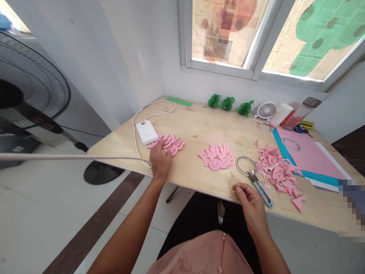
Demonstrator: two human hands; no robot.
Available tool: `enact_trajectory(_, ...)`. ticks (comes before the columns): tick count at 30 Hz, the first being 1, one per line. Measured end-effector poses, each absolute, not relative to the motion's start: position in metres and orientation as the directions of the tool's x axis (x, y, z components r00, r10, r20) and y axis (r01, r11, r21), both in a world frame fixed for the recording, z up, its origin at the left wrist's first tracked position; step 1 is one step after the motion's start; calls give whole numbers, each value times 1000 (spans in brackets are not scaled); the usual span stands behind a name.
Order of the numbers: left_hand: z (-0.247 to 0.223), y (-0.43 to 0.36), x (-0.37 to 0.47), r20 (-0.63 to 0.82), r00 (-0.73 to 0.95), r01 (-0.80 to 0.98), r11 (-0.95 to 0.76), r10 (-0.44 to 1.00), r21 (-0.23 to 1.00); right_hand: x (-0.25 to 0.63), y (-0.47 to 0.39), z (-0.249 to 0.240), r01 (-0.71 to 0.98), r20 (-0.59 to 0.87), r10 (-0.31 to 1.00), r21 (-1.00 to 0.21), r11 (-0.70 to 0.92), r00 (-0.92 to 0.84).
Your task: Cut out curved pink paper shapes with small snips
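At the left of the table, my left hand (161,161) reaches into a pile of scalloped pink paper cutouts (176,144). Its thumb and fingers are closed on a cutout, partly hidden under the hand. A white power bank (147,132) lies just beyond. My right hand (251,201) hovers at the table's front edge, fingers curled together, with nothing visible in them. Beside it rest blue-handled thread snips (261,188), their blades over a grey ring (246,166). Between the hands sits a second heap of pink cutouts (216,156).
Pink scraps (278,169) lie right of the snips, next to coloured sheets (309,152). Green paper flowers (227,103), a small white fan (267,110) and a bottle (302,113) line the back. A white cable (85,156) crosses the left; a standing fan (28,83) is beyond.
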State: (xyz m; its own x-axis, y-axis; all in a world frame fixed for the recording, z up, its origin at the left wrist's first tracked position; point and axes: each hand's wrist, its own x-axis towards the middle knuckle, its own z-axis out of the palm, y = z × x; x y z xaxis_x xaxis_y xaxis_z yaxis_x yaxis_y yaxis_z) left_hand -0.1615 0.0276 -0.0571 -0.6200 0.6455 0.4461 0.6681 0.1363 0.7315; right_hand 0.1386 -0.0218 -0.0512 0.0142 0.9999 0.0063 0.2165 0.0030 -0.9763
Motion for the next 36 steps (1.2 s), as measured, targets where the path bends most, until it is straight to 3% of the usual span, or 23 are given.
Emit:
enact_trajectory(3,-60,27,-158,506,-571,730,119,647,673,137,-22,-50,206,0,1000,-979,-4,22)
enact_trajectory(9,-64,33,-156,543,-321,905,81,776,418,137,-23,-51,216,12,999,-976,6,30)
enact_trajectory(20,-66,43,-165,533,-444,870,204,720,448,138,-22,-54,248,42,999,-968,45,-16)
enact_trajectory(36,-66,43,-167,522,-460,843,169,718,511,133,-25,-49,357,116,986,-922,150,-116)
